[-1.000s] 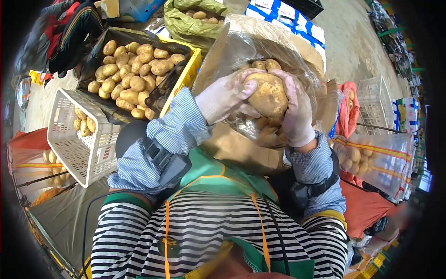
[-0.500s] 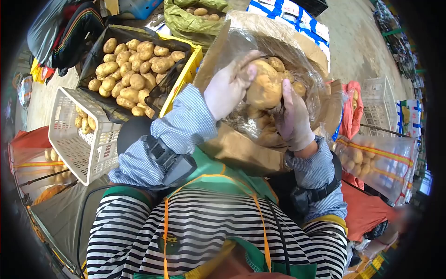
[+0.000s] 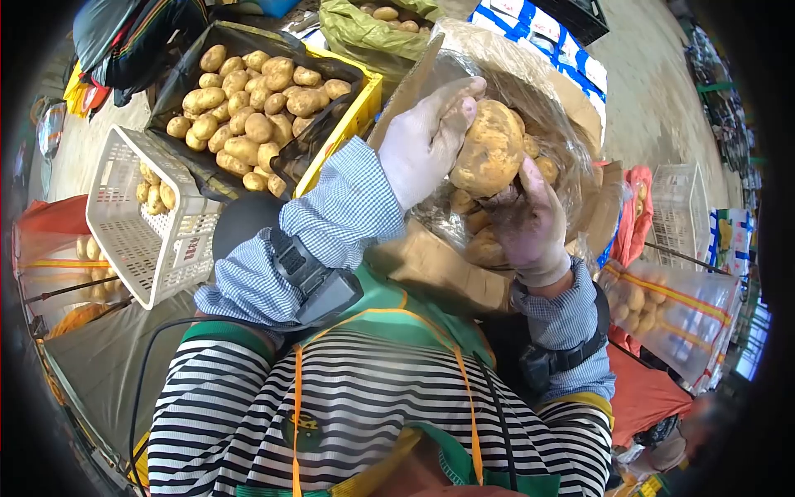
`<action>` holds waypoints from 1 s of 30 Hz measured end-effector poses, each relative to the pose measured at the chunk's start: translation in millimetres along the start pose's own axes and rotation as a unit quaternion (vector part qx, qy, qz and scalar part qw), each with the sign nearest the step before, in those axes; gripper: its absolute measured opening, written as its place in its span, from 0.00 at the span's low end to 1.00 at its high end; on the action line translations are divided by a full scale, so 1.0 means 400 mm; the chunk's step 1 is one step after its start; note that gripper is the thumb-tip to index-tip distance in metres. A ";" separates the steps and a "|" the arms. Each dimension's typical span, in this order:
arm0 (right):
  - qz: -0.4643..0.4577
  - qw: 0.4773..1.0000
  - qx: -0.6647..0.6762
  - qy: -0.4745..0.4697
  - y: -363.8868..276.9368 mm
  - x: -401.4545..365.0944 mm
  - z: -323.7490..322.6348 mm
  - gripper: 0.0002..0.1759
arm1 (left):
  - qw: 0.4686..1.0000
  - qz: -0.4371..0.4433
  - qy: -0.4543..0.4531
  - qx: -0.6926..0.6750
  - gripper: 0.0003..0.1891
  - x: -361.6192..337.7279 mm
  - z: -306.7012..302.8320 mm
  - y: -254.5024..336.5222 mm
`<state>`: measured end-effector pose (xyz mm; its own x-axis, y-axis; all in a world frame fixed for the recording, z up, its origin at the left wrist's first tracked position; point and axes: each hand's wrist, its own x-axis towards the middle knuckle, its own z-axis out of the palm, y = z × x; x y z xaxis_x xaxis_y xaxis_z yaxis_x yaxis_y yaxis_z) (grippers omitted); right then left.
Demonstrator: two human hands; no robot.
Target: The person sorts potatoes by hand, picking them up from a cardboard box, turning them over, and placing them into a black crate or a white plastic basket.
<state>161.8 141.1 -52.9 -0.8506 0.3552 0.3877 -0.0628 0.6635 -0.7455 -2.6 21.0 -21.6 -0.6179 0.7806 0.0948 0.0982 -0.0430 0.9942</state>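
Cardboard box [image 3: 431, 265] with clear plastic liner [image 3: 497, 66] fills the centre, tilted toward the person; several potatoes [image 3: 484, 244] already lie in its bottom, so filling looks begun but far from done, liner mostly unfilled; yellow crate [image 3: 348, 124] behind-left is heaped with loose potatoes [image 3: 248, 108], so plenty looks left to go through; white basket [image 3: 124, 224] at left is tipped on its side, holding a few small ones; clear bag [image 3: 671, 306] at right is part filled; green sack [image 3: 356, 37] at top is open, potatoes showing; left hand [image 3: 422, 145] is cupped against the left side of the large potato [image 3: 490, 149], fingers up along it; right hand [image 3: 530, 219] props it from below, finger pressed on it; the potato is held over the box mouth, above the pile, not yet set down.
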 end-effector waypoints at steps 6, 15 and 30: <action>-0.039 0.998 0.043 0.009 0.006 -0.002 0.008 0.26 | 0.999 0.040 0.017 -0.007 0.22 0.001 0.007 -0.013; 0.344 0.641 0.675 0.123 -0.092 0.060 -0.008 0.35 | 0.991 0.039 0.014 -0.127 0.19 0.003 0.011 -0.017; 0.168 0.955 0.244 0.025 -0.031 0.044 -0.029 0.28 | 0.978 0.025 -0.153 -0.140 0.34 -0.010 0.007 -0.013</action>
<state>153.8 146.7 -30.5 -0.8398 0.5340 0.0980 -0.0371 0.1238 -0.9916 1.4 20.0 -27.5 -0.3503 0.9218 0.1662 -0.1213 -0.2206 0.9678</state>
